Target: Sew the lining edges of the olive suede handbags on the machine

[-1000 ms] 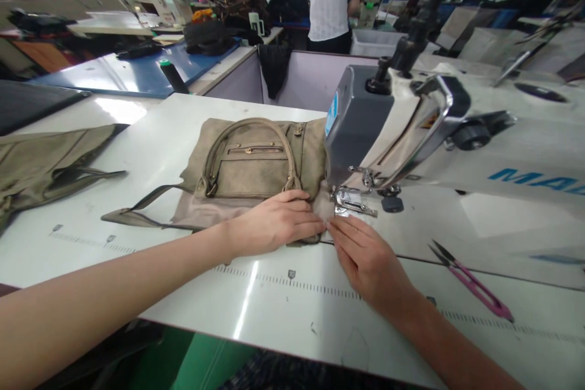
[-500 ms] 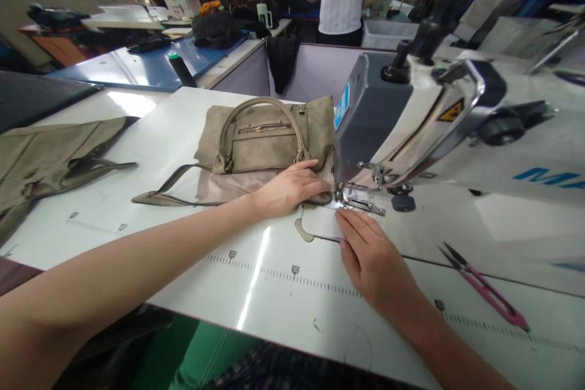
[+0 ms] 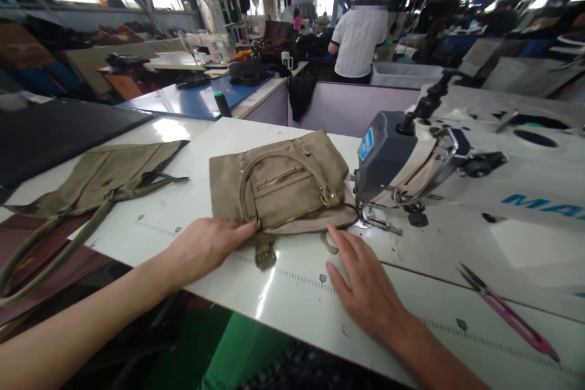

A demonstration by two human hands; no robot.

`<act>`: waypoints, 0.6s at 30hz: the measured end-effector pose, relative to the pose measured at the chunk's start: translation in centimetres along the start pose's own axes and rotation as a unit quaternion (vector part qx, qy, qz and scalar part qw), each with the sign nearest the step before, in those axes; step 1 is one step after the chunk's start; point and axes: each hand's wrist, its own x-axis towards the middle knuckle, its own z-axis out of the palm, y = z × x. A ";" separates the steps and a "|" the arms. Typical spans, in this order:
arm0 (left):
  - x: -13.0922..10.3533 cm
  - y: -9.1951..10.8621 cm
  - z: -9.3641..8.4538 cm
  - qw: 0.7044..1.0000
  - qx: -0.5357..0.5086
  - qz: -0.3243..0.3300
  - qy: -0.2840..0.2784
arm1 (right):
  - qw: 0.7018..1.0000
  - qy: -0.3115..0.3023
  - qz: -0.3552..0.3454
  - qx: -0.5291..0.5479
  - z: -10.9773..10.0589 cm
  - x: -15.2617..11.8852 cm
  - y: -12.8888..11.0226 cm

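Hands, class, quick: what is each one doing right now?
Left hand: open, fingertips on the bag.
Right hand: open, flat on the table, holding nothing.

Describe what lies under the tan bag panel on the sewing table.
A paler lining layer shows under the tan bag panel along its near edge, on the white table. Anything further beneath is covered.
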 end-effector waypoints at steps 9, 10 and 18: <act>3.6 5.4 -5.7 0.819 -0.572 -0.034 0.040 | 0.969 -0.026 0.031 0.242 3.9 9.0 -0.3; 5.2 4.4 -5.6 0.819 -0.568 0.015 0.081 | 0.965 -0.016 0.043 0.259 3.6 8.9 0.1; 9.1 0.6 0.2 0.986 -0.124 0.105 0.036 | 0.919 -0.049 0.189 0.343 1.7 -0.1 2.8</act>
